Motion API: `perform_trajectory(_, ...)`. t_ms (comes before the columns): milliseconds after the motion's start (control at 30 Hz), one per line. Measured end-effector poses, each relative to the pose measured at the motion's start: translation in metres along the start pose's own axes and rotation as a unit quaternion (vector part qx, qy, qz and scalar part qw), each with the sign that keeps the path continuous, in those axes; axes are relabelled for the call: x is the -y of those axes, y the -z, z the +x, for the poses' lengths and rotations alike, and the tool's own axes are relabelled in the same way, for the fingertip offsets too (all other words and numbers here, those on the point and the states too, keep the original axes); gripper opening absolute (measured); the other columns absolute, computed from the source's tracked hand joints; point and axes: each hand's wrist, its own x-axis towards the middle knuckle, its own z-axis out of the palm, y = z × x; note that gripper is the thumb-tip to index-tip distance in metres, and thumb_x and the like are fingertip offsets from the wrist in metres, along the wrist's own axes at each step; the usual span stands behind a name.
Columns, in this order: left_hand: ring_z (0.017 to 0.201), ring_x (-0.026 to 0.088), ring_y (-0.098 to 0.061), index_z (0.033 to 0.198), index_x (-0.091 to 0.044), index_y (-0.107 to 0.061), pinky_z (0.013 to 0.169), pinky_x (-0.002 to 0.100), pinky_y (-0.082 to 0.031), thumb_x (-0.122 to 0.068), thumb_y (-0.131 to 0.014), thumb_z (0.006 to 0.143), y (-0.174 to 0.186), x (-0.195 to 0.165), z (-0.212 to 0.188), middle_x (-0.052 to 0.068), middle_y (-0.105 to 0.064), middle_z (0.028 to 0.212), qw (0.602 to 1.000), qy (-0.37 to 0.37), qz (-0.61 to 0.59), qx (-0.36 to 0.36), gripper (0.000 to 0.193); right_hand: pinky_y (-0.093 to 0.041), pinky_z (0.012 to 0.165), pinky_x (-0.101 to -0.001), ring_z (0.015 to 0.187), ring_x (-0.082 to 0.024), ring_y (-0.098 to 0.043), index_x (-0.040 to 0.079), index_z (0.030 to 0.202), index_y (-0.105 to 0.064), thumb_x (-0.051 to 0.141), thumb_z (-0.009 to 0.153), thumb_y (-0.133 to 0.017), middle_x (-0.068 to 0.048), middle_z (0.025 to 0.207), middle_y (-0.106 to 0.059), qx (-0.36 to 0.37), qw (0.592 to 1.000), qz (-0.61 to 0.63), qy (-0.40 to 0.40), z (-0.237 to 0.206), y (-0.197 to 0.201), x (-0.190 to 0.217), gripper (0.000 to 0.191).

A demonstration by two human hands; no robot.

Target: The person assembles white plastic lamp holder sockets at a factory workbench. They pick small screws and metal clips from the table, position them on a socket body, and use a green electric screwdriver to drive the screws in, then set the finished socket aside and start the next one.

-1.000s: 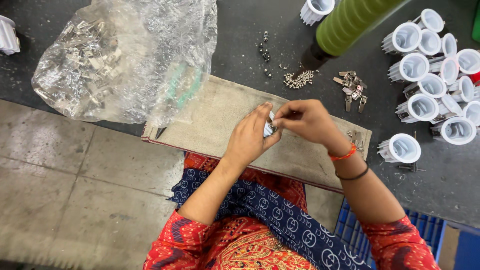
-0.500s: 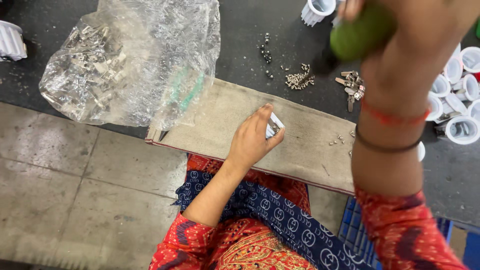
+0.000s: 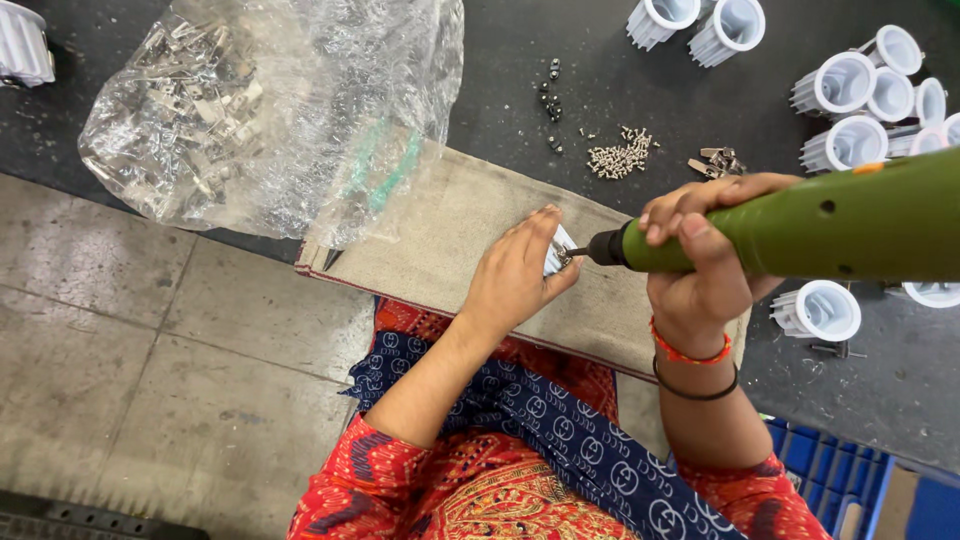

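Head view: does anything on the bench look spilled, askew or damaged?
Nothing damaged. Small screws lie loose in a heap on the dark bench, with a few dark ones strewn apart nearby; the clear plastic bag overhangs the bench edge.

Left hand [image 3: 515, 275] pinched shut; right hand [image 3: 700, 265] fisted, forearms converging.

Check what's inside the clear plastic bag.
The clear plastic bag holds a heap of small shiny metal clips, mostly at its left end. Creases and glare hide the count and anything beneath the bag.

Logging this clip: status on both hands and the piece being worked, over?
Left hand pinching small white part on board. Right hand holding green power screwdriver, tip at part. Nothing between.
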Motion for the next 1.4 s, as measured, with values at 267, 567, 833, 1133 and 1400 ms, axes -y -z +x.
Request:
perform_trajectory(267,0.120,0.040,-0.067,0.136,0.003,-0.051,0.102,0.046,-0.055,-0.033,-0.076,0.093,-0.001,0.000,0.000,0.025,-0.065,0.132,1.000,0.004,0.007,0.009,0.062,-0.052,0.071,-0.0365,0.068,-0.025,-0.058,0.004,0.119,-0.047,-0.003,0.101,-0.062,-0.013,0.081,-0.055,0.006,1.000,0.004,0.001,-0.001,0.003,-0.003,0.024)
perform_trajectory(567,0.122,0.039,-0.067,0.135,0.004,-0.052,0.104,0.045,-0.055,-0.029,-0.077,0.092,0.002,-0.002,0.002,0.025,-0.065,0.132,1.000,0.004,0.000,0.005,0.060,-0.055,0.071,-0.0376,0.064,-0.024,-0.058,0.005,0.116,-0.046,-0.007,0.100,-0.061,-0.014,0.078,-0.056,0.020,1.000,-0.003,0.001,-0.002,0.003,-0.009,0.025)
perform_trajectory(833,0.123,0.039,-0.065,0.135,0.004,-0.053,0.105,0.045,-0.054,-0.028,-0.080,0.086,-0.003,0.001,0.002,0.023,-0.065,0.131,1.000,0.001,0.016,0.009,0.064,-0.054,0.070,-0.0366,0.063,-0.022,-0.057,0.006,0.115,-0.042,-0.008,0.100,-0.058,-0.013,0.077,-0.055,0.050,0.999,-0.021,-0.001,-0.003,0.008,-0.010,0.026)
perform_trajectory(1133,0.125,0.039,-0.065,0.135,0.003,-0.053,0.107,0.045,-0.053,-0.029,-0.082,0.083,-0.007,0.005,0.001,0.022,-0.063,0.134,0.999,0.012,0.014,0.029,0.068,-0.052,0.069,-0.0380,0.063,-0.022,-0.057,0.007,0.116,-0.041,-0.005,0.094,-0.058,-0.013,0.077,-0.055,0.036,0.999,-0.011,-0.026,-0.007,0.009,-0.007,0.031)
perform_trajectory(1400,0.127,0.039,-0.064,0.135,0.004,-0.053,0.108,0.046,-0.052,-0.029,-0.079,0.090,-0.008,0.006,0.001,0.023,-0.062,0.136,0.999,0.007,0.018,0.034,0.061,-0.054,0.073,-0.0367,0.067,-0.023,-0.059,0.005,0.119,-0.044,-0.008,0.097,-0.057,-0.014,0.080,-0.057,0.071,0.997,0.010,-0.040,0.005,0.006,-0.011,0.029)
